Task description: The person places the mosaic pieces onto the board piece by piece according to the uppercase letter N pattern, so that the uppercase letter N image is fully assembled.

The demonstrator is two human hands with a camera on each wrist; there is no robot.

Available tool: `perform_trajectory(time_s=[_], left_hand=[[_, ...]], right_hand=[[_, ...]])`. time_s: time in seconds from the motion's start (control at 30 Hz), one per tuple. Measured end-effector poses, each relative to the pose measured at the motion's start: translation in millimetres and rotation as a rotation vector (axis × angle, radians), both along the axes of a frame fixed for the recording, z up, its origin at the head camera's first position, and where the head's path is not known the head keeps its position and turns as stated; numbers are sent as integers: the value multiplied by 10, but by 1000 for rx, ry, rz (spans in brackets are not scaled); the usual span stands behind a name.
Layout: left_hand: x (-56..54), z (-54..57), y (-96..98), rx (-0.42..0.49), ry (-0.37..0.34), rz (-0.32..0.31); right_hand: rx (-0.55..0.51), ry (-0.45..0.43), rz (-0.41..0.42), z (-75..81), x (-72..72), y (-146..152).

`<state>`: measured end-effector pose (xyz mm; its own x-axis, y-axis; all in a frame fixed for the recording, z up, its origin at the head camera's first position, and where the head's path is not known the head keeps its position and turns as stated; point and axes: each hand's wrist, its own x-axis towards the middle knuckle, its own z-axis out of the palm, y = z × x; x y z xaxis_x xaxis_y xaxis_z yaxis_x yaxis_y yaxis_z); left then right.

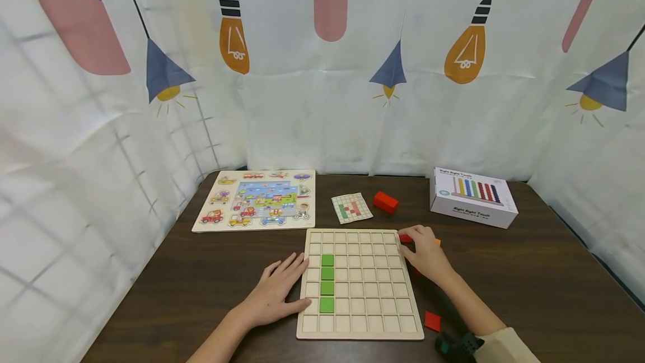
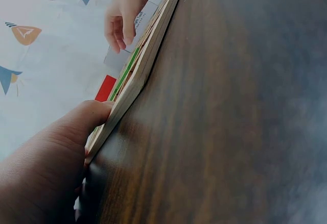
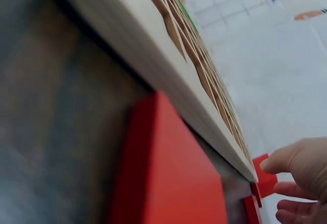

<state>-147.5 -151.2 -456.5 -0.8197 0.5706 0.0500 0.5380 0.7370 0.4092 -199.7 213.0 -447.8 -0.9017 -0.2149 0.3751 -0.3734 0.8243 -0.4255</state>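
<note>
A light wooden grid board [image 1: 358, 291] lies on the dark table with a column of several green square tiles [image 1: 327, 274] in its left part. My left hand [image 1: 274, 294] rests at the board's left edge with fingers spread, its thumb [image 2: 97, 113] touching the edge. At the top right corner of the board, my right hand [image 1: 425, 254] pinches a red square tile [image 1: 405, 238] between thumb and fingers. Another red tile [image 1: 432, 321] lies beside the board's lower right corner. Partly hidden beyond the right hand is an orange piece [image 1: 438, 242].
Behind the board lie a small grid pattern card [image 1: 351, 208] and a red block [image 1: 385, 202]. A vehicle picture puzzle [image 1: 259, 221] is at the back left, a white box [image 1: 473, 198] at the back right. A printed curtain [image 1: 322, 122] hangs behind the table.
</note>
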Motion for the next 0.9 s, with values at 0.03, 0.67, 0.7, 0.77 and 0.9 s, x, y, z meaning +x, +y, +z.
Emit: perform_trajectory(time_s=[0.03, 0.67, 0.7, 0.77, 0.9], left_hand=[[1, -1, -1, -1, 0, 0], [-9, -2, -2, -11, -12, -6], [-8, -1, -2, -9, -14, -6], [-6, 0, -1, -7, -15, -7], [-4, 3, -3, -5, -14, -7]], right_hand=[[-3, -6, -5, -6, -16, 15], [-54, -38, -11, -173, -230, 194], [-54, -40, -11, -170, -230, 198], [-55, -42, -11, -165, -229, 203], [-48, -41, -6, -167, -222, 208]])
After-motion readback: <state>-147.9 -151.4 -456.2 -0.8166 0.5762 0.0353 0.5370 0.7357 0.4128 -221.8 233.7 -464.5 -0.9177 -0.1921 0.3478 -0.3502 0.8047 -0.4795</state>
